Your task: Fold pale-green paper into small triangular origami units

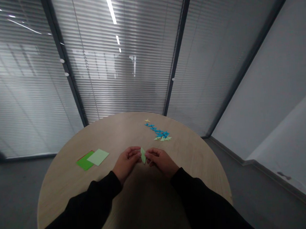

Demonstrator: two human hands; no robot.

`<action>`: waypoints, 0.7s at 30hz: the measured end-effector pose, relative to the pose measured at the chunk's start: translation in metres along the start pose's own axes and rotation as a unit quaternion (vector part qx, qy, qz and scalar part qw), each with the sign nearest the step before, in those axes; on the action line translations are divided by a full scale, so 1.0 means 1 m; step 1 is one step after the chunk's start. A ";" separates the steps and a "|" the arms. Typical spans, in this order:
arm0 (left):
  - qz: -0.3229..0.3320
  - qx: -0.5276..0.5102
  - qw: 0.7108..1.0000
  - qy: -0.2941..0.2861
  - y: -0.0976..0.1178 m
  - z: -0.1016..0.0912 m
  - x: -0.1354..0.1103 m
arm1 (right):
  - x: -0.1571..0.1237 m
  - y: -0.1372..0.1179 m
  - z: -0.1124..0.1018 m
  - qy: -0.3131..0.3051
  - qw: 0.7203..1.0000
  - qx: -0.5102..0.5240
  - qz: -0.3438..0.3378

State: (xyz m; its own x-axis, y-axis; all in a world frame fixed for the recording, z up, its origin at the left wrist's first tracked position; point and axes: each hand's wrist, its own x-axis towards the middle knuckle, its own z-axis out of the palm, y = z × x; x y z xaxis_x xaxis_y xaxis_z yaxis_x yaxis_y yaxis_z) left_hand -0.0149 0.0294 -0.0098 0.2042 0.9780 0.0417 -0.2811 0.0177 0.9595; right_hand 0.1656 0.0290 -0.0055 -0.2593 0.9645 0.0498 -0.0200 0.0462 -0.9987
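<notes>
Both of my hands meet over the middle of a round wooden table (69,188). My left hand (127,161) and my right hand (161,160) each pinch one side of a small light green folded paper piece (143,155), held upright between the fingertips. Black sleeves cover both forearms. Beyond the hands, toward the far right of the table, lies a row of small folded paper pieces (158,131): blue ones in a line, light green ones at the near end, one yellowish piece at the far end.
Left of my hands lie flat paper sheets (93,158): a light green one overlapping a darker green one, with an orange edge beneath. Glass walls with blinds stand behind the table. Grey floor surrounds it.
</notes>
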 end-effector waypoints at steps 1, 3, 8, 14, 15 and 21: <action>-0.007 -0.016 1.000 0.002 0.000 0.001 -0.001 | 0.000 -0.001 0.001 0.000 1.000 0.003 -0.002; -0.013 -0.034 0.999 0.004 0.001 0.003 -0.003 | -0.001 -0.002 0.002 0.004 1.000 -0.003 -0.010; -0.001 -0.001 1.000 0.019 0.001 0.007 -0.005 | 0.001 0.001 0.005 0.031 0.998 -0.025 -0.040; 0.033 0.046 0.997 0.052 0.000 0.008 -0.004 | 0.003 0.007 0.010 0.050 0.996 -0.038 -0.061; 0.033 0.051 0.997 0.055 0.000 0.008 -0.004 | 0.003 0.008 0.010 0.052 0.996 -0.042 -0.064; 0.035 0.046 0.997 0.052 -0.001 0.010 -0.003 | 0.002 0.007 0.013 0.077 0.992 -0.056 -0.083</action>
State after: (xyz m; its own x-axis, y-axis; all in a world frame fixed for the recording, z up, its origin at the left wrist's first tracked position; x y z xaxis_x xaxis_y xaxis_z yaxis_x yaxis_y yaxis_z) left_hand -0.0060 0.0244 -0.0081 0.0866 0.9926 0.0849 -0.2036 -0.0658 0.9768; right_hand 0.1521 0.0275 -0.0124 -0.1101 0.9690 0.2213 0.0599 0.2287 -0.9716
